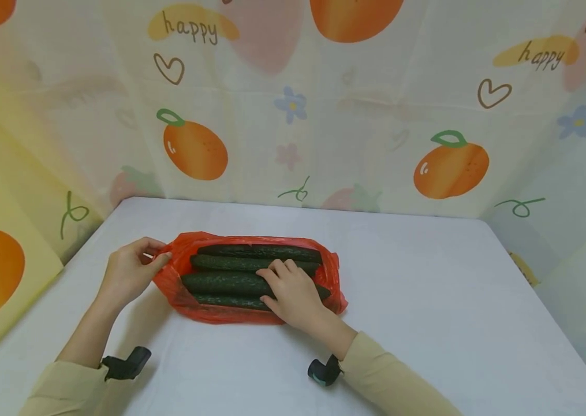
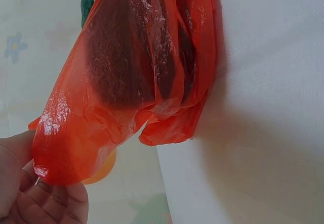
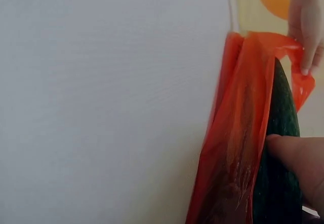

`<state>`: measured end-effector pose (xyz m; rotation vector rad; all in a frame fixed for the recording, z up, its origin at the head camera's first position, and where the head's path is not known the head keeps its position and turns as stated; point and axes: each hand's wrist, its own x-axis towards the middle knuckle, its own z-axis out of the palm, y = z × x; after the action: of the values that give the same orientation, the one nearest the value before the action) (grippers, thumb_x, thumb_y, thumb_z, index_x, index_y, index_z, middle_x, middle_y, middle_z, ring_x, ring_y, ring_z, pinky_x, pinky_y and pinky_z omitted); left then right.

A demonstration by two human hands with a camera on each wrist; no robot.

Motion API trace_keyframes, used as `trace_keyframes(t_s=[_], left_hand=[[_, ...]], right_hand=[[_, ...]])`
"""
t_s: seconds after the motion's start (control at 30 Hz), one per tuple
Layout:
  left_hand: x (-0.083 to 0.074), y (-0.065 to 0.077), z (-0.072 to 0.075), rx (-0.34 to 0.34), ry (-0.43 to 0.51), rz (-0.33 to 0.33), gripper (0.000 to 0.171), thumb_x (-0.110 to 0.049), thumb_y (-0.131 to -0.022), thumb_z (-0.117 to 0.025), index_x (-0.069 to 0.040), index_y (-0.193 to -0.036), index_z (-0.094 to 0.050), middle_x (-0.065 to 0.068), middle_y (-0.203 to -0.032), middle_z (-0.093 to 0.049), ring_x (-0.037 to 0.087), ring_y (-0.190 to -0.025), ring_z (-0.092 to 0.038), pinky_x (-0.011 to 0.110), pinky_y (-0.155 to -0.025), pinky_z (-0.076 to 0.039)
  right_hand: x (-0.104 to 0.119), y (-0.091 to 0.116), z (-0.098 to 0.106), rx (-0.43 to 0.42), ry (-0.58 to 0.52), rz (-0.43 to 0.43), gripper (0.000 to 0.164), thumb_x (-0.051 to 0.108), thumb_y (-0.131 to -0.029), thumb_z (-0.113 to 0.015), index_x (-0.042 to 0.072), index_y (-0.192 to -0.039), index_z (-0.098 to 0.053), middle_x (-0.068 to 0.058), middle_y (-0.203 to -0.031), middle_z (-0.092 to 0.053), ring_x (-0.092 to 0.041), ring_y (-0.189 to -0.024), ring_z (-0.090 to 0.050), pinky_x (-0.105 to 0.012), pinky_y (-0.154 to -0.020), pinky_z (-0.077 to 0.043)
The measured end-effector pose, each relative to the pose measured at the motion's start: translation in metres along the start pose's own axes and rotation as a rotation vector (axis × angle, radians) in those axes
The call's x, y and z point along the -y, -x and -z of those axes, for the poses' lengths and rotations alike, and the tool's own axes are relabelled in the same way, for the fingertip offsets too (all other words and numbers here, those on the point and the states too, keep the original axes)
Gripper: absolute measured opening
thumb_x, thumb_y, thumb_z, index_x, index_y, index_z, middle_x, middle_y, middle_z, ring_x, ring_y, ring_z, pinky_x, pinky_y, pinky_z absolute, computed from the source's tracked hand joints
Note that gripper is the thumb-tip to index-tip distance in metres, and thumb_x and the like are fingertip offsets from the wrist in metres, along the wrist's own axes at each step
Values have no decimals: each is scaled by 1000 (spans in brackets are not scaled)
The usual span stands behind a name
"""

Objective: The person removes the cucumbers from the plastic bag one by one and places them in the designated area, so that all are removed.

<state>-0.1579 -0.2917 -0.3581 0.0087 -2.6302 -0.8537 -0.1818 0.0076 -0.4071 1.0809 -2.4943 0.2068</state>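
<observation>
White table (image 1: 428,277); cream backdrop (image 1: 251,144) behind, orange prints (image 1: 196,151), 2 "happy" labels (image 1: 193,23)

Passable room over white table (image 1: 454,289) right of red bag (image 1: 220,315), also strip between bag and patterned backdrop (image 1: 355,133). Left hand (image 1: 129,270), pinching bag's edge, blocks left end. Bag walls ring cucumbers (image 1: 225,283), packed close. Right hand (image 1: 294,293) covers their right part; right sleeve (image 1: 394,372) bars near right side.
</observation>
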Motion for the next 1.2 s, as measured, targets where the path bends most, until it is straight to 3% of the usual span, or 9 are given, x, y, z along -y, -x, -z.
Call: trace_keyframes(t_s=[0.4,0.83,1.2], left_hand=[[0,-1,1,5,5,3,18,-19,-86,-63,-4,-97,-64,12,-82,-66,20,-69,-56,23,-48,-45],[-1,-1,0,16,12,10,17,-18,-86,-63,-4,-97,-64,11,-82,-66,20,-69,-55,24,-48,-45],[-2,-3,1,4,8,6,18,-20,-86,-63,-4,-96,-64,12,-83,-67,19,-69,-55,23,-48,-45]], right_hand=[[5,-3,4,16,33,0,39,32,-85,-65,14,-119,-58,-2,-104,-60,-18,-87,-52,-26,-74,-47],[4,-12,10,-24,-111,-39,37,28,-82,-69,16,-116,-60,0,-105,-61,-14,-83,-58,-24,-62,-52],[2,-29,14,-42,-109,-8,38,28,-82,-69,18,-118,-59,1,-108,-60,-14,-91,-57,-24,-73,-51]])
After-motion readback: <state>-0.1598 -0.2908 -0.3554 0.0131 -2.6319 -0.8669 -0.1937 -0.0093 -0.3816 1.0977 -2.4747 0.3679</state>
